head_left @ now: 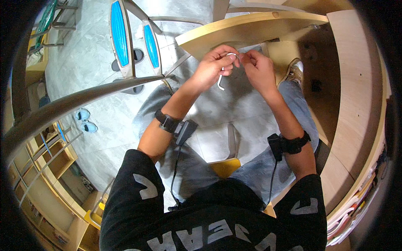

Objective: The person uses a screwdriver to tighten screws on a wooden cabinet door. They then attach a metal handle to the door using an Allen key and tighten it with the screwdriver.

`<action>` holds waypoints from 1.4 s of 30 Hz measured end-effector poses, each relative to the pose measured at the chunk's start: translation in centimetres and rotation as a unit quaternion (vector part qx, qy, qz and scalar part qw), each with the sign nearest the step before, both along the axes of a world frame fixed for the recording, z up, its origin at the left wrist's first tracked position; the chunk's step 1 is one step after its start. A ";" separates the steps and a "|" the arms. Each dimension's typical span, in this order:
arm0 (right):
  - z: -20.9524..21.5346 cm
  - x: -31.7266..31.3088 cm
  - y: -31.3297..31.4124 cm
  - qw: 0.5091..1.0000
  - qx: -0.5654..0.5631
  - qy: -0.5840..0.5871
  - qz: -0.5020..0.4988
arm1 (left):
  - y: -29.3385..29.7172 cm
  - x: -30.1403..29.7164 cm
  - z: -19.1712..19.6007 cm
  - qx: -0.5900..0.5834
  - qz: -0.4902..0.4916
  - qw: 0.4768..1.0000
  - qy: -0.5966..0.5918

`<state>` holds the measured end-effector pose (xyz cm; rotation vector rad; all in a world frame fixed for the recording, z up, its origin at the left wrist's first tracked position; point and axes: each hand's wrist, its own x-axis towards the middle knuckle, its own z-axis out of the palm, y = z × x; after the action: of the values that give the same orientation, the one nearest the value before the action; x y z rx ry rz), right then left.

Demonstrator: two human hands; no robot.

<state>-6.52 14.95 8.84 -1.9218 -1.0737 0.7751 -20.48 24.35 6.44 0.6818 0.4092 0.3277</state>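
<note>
Your left hand point(213, 65) pinches a small white bent hex key point(221, 79) at its upper bend; your right hand point(259, 69) closes its fingertips on something too small to tell. The key looks light, rigid, slick: grip it at the bend. Both sit just below the curved wooden panel point(251, 27). No labels visible there.

I hold a small white hex key point(222, 74) up in front of me, above my knees. It is a thin bar bent into an L. Its long arm hangs down and a little to my left, ending in a short hooked tip. Its upper part curves over between my fingertips, pinched there by my left hand point(213, 65), with my right hand point(258, 69) touching the same end from the other side.
</note>
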 end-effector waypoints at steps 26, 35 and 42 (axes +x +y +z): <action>0.0 6.1 -0.4 0.983 -0.087 0.161 0.021 | 1.0 -1.4 0.6 0.023 -0.145 0.981 0.126; 0.6 4.2 -0.5 0.943 -0.070 0.324 -0.030 | 2.0 -1.8 0.5 0.018 -0.102 0.989 0.110; 2.1 3.8 -0.2 0.970 -0.060 0.234 0.029 | 2.1 -1.8 0.7 -0.016 -0.118 0.992 0.042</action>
<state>-2.69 14.79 10.89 -1.6870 -0.8046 1.2748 -22.25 26.43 7.18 0.7066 0.4083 0.0689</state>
